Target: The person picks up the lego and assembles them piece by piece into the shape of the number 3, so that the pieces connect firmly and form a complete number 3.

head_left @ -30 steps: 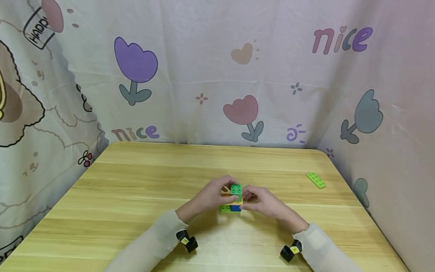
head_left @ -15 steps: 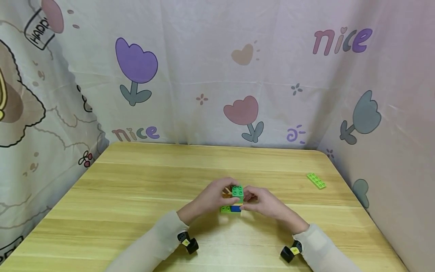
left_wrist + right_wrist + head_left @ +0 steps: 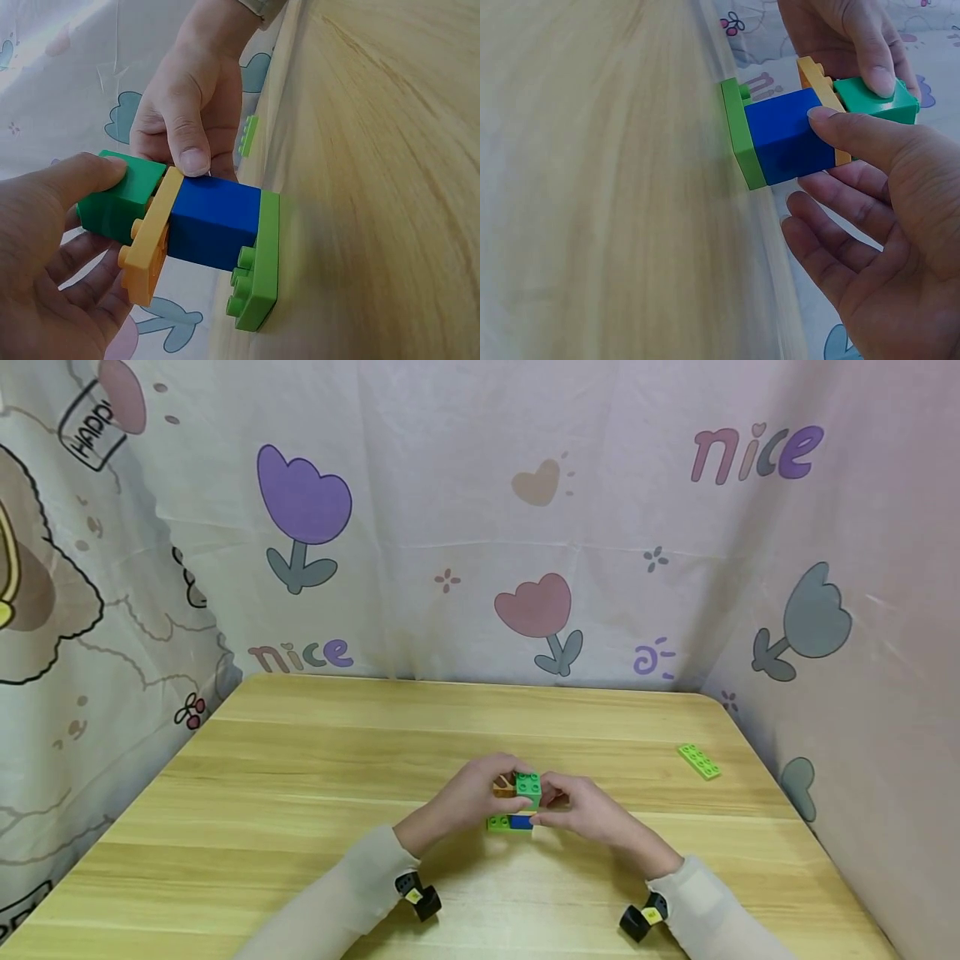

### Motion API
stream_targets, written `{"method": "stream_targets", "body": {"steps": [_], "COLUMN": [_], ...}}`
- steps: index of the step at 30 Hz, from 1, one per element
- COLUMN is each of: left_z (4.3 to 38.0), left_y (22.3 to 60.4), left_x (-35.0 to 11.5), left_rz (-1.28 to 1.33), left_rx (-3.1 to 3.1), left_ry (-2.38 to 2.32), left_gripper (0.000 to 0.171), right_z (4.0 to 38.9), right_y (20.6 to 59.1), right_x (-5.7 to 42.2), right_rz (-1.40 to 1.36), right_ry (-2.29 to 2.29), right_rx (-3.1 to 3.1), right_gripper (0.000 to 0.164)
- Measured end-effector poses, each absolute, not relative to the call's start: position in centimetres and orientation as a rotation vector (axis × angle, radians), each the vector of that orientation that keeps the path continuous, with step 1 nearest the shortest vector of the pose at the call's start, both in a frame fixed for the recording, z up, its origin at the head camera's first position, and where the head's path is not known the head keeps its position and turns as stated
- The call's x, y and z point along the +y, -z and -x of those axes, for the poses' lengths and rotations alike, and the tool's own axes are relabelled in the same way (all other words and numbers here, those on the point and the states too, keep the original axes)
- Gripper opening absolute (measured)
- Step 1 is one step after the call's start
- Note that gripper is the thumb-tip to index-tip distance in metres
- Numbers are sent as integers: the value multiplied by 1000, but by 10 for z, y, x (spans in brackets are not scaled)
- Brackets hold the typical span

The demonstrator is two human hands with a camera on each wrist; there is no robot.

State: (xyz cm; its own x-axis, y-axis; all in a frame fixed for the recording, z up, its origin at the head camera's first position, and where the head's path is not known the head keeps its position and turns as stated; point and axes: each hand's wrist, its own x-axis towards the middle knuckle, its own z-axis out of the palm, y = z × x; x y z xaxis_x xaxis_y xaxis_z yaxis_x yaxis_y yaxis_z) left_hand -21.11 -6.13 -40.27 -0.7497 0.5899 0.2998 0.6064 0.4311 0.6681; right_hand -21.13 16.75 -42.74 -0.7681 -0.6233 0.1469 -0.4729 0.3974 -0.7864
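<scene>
A small stack stands on the table: a lime plate [image 3: 262, 270] at the bottom, a blue brick [image 3: 216, 221] on it, then an orange plate [image 3: 154, 236]. At the top, my left hand [image 3: 468, 797] pinches a green brick [image 3: 528, 783] between thumb and fingers. In both wrist views, the green brick sits slightly askew against the orange plate, with a narrow gap showing. From the other side my right hand [image 3: 588, 810] grips the blue brick, its thumb on the near face; its fingertips behind are partly hidden.
Another lime plate [image 3: 699, 761] lies alone at the far right of the wooden table [image 3: 337, 735]. Printed cloth [image 3: 420, 485] hangs behind and along the sides. Each wrist carries a small black camera [image 3: 417, 896].
My left hand and the green brick have shifted slightly right over the stack. The right hand and the lower pieces have hardly moved.
</scene>
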Motion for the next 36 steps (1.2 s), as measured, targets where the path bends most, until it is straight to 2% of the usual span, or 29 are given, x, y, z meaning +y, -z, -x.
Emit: {"method": "stream_targets", "body": {"steps": [36], "left_z": [216], "left_y": [399], "left_x": [-63], "left_rz": [1079], "left_rx": [-2737], "left_ry": [1309], "left_gripper": [29], "right_z": [212], "right_y": [427], "right_x": [166], "right_rz": [976], "right_ry": [1304], "right_rx": [2482], "right_gripper": [20]}}
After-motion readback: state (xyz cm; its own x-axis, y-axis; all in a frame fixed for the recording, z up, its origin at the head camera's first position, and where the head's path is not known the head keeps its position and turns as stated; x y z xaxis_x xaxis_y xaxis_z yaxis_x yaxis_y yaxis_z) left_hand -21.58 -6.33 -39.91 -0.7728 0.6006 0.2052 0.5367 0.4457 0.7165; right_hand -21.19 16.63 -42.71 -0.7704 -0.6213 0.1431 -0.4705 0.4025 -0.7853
